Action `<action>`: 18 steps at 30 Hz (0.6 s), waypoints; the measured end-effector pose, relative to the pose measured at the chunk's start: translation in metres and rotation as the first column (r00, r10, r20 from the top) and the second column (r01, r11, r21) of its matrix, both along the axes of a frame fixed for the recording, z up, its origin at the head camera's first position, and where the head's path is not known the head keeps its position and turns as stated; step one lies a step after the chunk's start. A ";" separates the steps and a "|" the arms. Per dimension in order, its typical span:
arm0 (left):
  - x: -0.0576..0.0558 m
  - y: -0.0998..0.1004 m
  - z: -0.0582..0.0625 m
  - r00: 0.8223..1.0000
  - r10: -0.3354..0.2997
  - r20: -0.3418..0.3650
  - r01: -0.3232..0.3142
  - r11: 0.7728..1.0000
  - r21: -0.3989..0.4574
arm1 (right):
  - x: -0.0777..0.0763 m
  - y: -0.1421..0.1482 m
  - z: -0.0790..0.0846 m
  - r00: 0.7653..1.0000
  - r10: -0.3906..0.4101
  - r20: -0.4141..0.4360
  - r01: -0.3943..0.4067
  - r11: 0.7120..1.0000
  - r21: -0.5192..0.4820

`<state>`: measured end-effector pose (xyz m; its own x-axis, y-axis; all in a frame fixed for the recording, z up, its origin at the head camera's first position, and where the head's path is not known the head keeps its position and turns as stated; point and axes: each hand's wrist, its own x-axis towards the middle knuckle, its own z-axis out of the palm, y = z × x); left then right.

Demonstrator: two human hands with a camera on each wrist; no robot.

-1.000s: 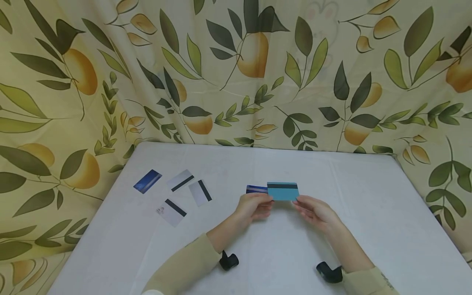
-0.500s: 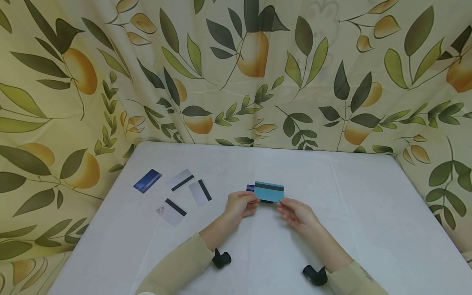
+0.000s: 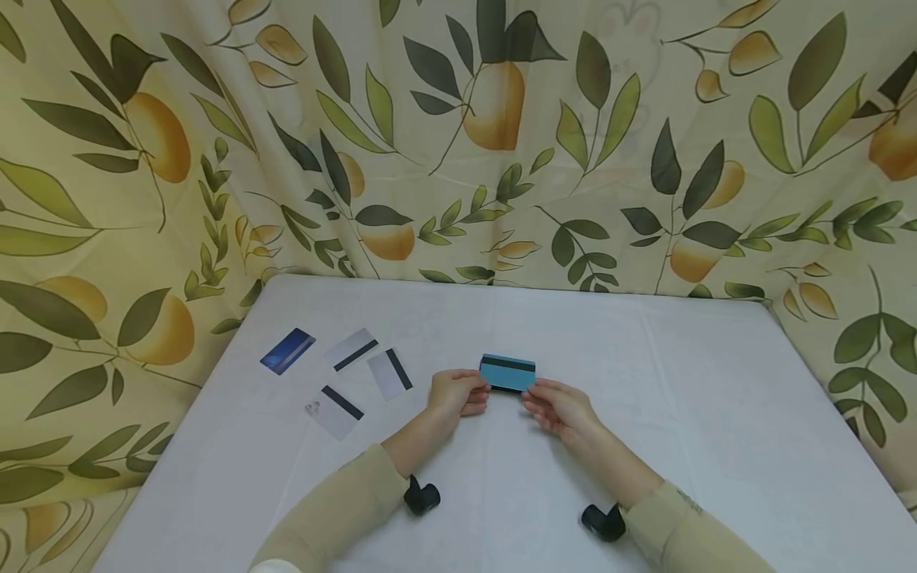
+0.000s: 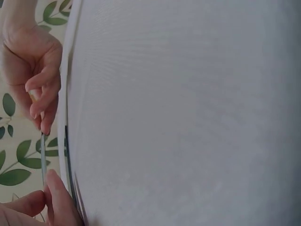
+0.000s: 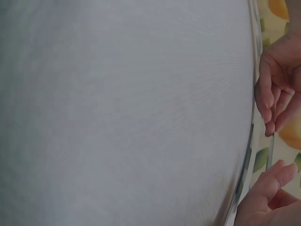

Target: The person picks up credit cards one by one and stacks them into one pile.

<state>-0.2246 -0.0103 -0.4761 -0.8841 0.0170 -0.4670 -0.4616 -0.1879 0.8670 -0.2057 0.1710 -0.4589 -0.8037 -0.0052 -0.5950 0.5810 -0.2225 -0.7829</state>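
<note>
A light-blue card with a black stripe point(image 3: 507, 377) is held level over the table's middle. My left hand point(image 3: 455, 393) pinches its left end and my right hand point(image 3: 562, 404) pinches its right end. In the left wrist view the card's thin edge point(image 4: 43, 157) spans the gap between the fingertips of both hands. Below it, apart from it, a dark edge point(image 4: 69, 160) lies low against the white table. In the head view the held card covers nearly all of what lies there.
Left of the hands, a blue card point(image 3: 287, 352) and three pale cards with black stripes, the nearest point(image 3: 335, 412) among them, lie spread on the white-covered table point(image 3: 688, 382). A leaf-and-fruit patterned curtain point(image 3: 494, 199) stands behind the table.
Both hands have moved left with the light-blue card. It now hides nearly all of the dark-blue card that showed beside it earlier. The spread cards have not moved.
</note>
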 end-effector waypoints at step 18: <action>-0.006 0.000 -0.010 1.000 -0.004 0.007 0.004 0.999 -0.053 | -0.005 -0.002 -0.004 1.000 -0.001 0.003 0.001 0.993 0.119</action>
